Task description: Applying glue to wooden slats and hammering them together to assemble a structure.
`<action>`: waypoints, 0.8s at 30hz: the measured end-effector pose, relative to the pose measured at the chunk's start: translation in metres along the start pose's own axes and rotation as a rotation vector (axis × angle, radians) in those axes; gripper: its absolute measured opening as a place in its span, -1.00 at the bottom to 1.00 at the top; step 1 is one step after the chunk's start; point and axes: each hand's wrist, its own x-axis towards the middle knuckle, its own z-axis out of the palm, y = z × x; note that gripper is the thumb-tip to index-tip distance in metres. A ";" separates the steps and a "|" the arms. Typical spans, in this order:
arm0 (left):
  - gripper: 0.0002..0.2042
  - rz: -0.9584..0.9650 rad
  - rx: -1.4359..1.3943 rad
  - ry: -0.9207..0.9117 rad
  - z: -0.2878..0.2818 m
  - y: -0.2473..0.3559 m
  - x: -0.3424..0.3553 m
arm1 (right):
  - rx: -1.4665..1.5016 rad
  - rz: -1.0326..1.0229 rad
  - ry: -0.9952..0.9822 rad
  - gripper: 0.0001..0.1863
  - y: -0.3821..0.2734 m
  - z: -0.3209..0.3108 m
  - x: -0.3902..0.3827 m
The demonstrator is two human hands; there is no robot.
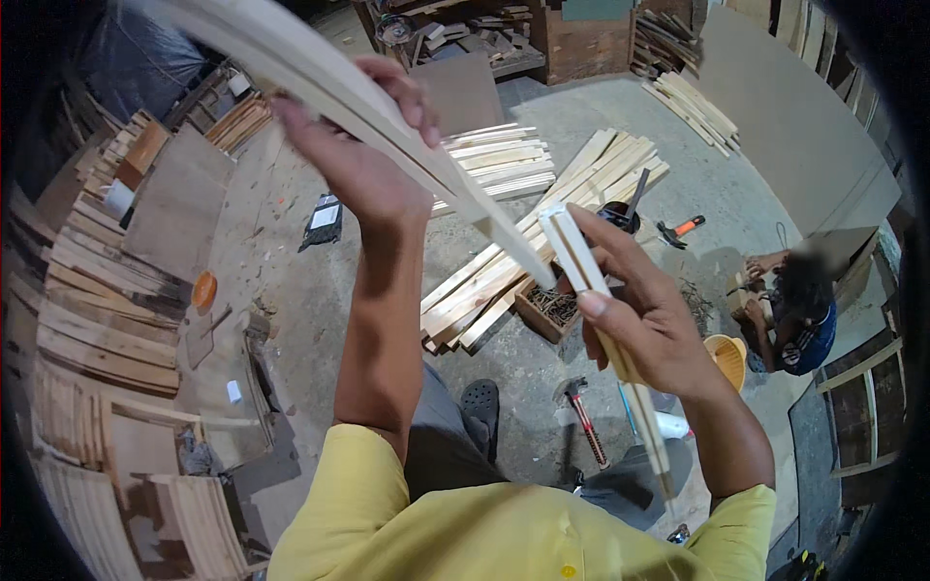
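Observation:
A long pale wooden strip (291,60) runs from the upper left toward the middle. My left hand (373,174) is closed round it, thumb on one side and fingers on the other. In my right hand (644,315) is a second wooden strip (569,247), grooved along its length. Its upper end shows above my thumb, and its lower part slants down toward my right side. The left strip's near end comes close to the right one; I cannot tell whether they touch. Below them on the floor stands a wooden box of nails (552,308).
Stacked wooden strips (494,286) lie on the floor ahead. A red-handled hammer (586,421) lies near my feet, an orange-handled hammer (683,230) farther right. Another person (809,315) crouches at the right by a yellow basket (727,360). Boards (107,320) line the left.

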 end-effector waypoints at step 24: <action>-0.34 -0.161 0.275 -0.255 0.023 -0.019 -0.046 | 0.318 0.035 0.042 -0.46 0.017 0.023 -0.001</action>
